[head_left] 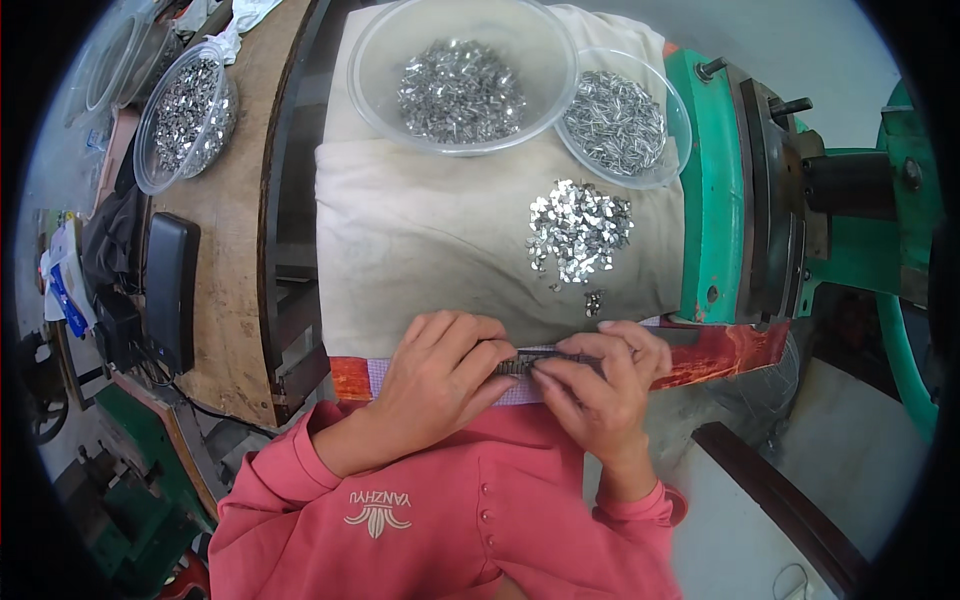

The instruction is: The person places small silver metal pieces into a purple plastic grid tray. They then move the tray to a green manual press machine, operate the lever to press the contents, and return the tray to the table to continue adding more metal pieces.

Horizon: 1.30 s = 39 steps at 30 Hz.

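Note:
Close to my body, at the near edge of a cloth-covered surface, my left hand and my right hand meet over a dark narrow strip. A row of small upright metal pieces or ridges shows along it. My left fingers are curled over its left end, and my right thumb and fingers pinch the right part. My fingers hide both ends. Just beyond lies a loose pile of small flat shiny metal pieces, with a little cluster of metal bits nearer my right hand.
A large translucent bowl of metal parts and a shallower clear bowl of slim metal pieces stand at the back. A green machine borders the right. On the wooden table at left are another parts bowl and a black box.

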### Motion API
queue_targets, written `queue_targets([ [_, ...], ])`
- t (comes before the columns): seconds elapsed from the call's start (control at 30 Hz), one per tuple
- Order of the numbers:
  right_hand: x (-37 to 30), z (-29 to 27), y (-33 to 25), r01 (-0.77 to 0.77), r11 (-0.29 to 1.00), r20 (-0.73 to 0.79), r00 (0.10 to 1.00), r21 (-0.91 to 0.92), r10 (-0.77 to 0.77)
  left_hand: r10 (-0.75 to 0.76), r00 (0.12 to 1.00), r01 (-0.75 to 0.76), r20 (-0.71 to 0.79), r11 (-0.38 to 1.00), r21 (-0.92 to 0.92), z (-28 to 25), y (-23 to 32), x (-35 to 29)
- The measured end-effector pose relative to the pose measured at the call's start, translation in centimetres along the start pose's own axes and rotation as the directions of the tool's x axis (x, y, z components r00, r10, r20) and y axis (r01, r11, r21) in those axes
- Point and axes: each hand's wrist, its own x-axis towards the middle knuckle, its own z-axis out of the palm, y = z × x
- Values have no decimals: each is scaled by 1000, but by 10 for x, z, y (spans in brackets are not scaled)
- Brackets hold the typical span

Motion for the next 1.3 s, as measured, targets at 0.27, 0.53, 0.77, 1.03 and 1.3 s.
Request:
queue_targets([
  [0.27,37,8,15,-10,996,-75,997,-92,3,23,1000,-24,18,998,50,-4,0,-3],
  [0.53,58,18,8,7,982,-39,999,-190,-15,-36,999,36,-6,999,12,-10,1,-6],
  [0.77,57,19,7,-13,987,-40,999,-159,6,22,1000,-22,-6,1000,20,1,5,3],
  [1.03,56,21,7,-50,990,-48,998,-131,44,17,998,-16,-57,1000,11,3,4,1],
  [1.3,45,14,8,-7,985,-35,999,-174,1,15,998,-14,-63,1000,22,-1,3,-1],
])
